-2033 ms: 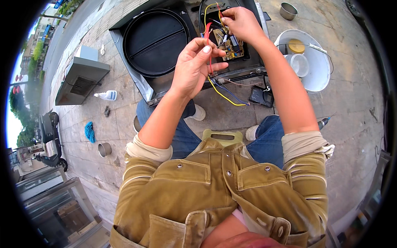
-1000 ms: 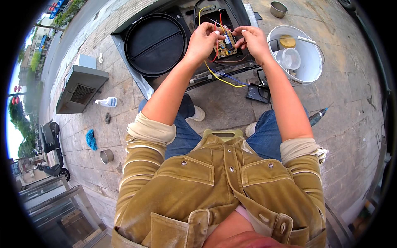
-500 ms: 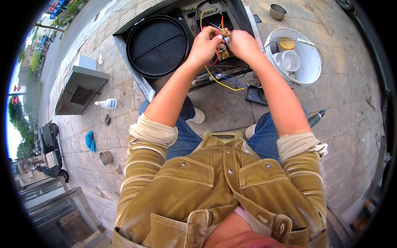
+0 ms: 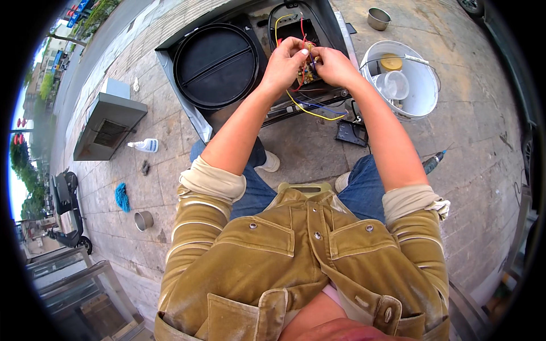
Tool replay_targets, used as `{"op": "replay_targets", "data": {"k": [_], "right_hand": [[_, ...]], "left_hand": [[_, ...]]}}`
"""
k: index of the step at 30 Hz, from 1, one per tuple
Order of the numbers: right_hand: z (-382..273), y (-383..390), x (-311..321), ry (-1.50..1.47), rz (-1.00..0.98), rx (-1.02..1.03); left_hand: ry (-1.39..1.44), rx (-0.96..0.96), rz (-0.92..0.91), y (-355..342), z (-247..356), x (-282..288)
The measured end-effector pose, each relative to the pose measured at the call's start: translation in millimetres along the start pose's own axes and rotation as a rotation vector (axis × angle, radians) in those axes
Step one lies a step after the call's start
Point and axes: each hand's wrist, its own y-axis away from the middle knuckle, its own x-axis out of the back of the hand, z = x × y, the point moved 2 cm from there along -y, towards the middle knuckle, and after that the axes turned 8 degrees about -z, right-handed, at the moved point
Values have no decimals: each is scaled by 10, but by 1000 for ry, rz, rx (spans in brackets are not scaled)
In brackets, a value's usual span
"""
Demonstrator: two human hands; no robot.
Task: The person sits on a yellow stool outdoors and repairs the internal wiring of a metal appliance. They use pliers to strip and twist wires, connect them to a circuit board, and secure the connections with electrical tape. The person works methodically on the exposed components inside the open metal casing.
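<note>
In front of me lies an opened metal appliance housing (image 4: 169, 63) with a round black cover (image 4: 216, 65) on its left. A small circuit board (image 4: 306, 75) with red, yellow and blue wires sits in its right-hand compartment. My left hand (image 4: 284, 67) pinches thin wires over the board, a red wire (image 4: 302, 25) rising beside its fingertips. My right hand (image 4: 336, 69) is closed close by, thumb and finger pinched at the wires; the exact piece is hidden by the fingers. A looped yellow wire (image 4: 318, 116) hangs over the housing's near edge.
A white bucket (image 4: 427, 94) holding tubs stands right of the housing, a metal pot (image 4: 378, 19) beyond it. A cordless drill (image 4: 433, 163) lies by my right knee. Leftward are a grey box-shaped hood (image 4: 108, 128), spray bottle (image 4: 144, 145), blue cloth (image 4: 121, 197) and metal cup (image 4: 144, 220).
My right hand's fingers have shifted slightly left and curled more tightly toward my left fingertips. The red wire above the hands now stands differently. Both hands stay over the board.
</note>
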Motion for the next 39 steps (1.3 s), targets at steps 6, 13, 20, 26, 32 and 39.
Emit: {"op": "replay_targets", "data": {"k": [6,13,20,26,32,39], "right_hand": [[27,424,55,161,75,222],[-19,588,175,54,-353,316],[-201,480,439,-477,-150,-103],[-279,-64,376,-90,554,260],[-176,-247,150,-729,149,132],[-211,-130,-45,-1084,267,144]], "left_hand": [[63,-79,163,21,112,5],[-20,-13,142,-141,282,74],[122,-27,57,-161,177,102],[165,-94,92,-77,163,11],[148,-170,148,-80,94,24],[90,-216,200,-41,81,-46]]}}
